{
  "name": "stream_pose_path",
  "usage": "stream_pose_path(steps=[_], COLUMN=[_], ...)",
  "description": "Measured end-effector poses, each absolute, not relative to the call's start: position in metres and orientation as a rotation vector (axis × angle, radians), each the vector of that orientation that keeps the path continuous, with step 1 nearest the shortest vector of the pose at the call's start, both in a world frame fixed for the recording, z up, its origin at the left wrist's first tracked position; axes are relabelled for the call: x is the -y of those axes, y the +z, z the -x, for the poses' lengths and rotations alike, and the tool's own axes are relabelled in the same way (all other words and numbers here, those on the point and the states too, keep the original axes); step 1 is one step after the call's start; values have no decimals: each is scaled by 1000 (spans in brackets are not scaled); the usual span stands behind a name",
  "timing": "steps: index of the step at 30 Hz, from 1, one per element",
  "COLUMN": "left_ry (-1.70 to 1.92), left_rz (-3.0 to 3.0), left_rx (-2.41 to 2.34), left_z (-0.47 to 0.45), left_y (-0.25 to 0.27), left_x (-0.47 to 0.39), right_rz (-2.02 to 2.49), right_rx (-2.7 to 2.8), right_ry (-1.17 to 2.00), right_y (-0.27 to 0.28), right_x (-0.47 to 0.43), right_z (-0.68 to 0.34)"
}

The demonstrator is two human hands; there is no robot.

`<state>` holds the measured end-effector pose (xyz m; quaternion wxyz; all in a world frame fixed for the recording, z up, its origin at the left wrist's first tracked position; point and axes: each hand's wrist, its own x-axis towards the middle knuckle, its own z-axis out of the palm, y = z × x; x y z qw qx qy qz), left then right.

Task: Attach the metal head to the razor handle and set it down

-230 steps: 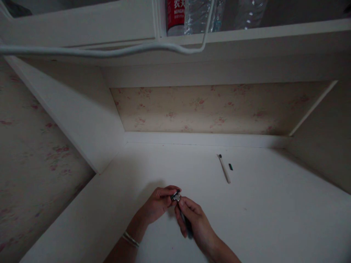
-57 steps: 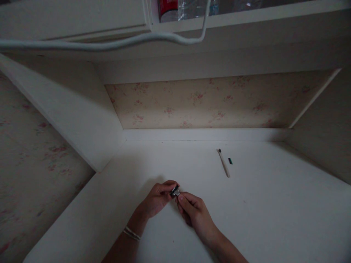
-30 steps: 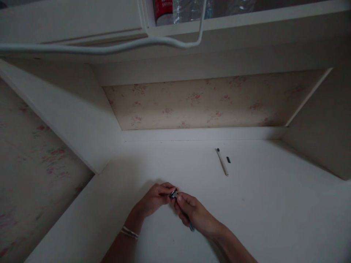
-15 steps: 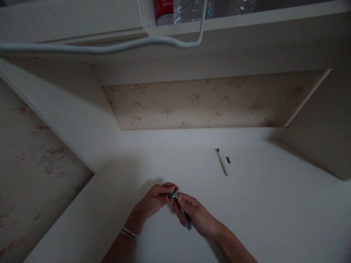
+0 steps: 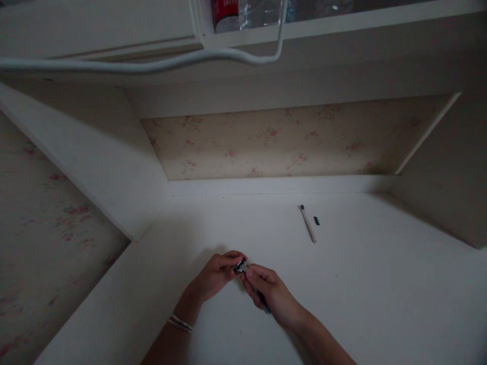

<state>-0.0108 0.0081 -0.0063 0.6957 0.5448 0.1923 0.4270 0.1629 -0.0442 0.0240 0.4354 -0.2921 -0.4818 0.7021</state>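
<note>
A razor [image 5: 241, 266] with a silvery head and a dark handle is held between both hands over the white tabletop. My left hand [image 5: 216, 274] is closed, its fingertips pinching the razor's head. My right hand [image 5: 268, 290] wraps round the handle just below the head, hiding much of it; the handle's end sticks out beneath the palm. Farther back lies a pale toothbrush [image 5: 308, 224] with a dark head, out of reach of either hand's fingers. Beside it is a small dark-green and black strip [image 5: 317, 221], too small to identify.
The white tabletop [image 5: 365, 304] meets a floral-papered back wall [image 5: 266, 147], with white side panels left and right. Overhead, a shelf [image 5: 342, 25] holds clear plastic bottles [image 5: 261, 12] and a red-labelled one. A white tube [image 5: 152, 66] crosses in front of the cabinet.
The razor's handle has swung slightly, its lower end shifting right and a little up within my right hand. My left hand stays on the head. Toothbrush and strip lie as before.
</note>
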Motion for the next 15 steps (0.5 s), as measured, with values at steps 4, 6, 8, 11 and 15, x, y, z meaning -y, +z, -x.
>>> stream_pose_path(steps=[4,6,8,11,15], left_ry=[957,959,962,962,955], left_rz=[-1222,-1218,-1217,-1220,-1223], left_rx=[-452,-469,-470,-456,-467], left_z=[12,12,12,12,12], left_y=[-6,-7,-7,-6,-5], left_x=[-8,-8,-8,-8,-8], right_rz=[770,793,813,812,809], right_rx=[1154,1165,1182,1183,1144], right_ry=[1754,1745,1730,1730,1760], right_y=[25,26,27,27,26], right_x=[45,45,46,46,46], right_z=[-161,-161,-162,-162,-162])
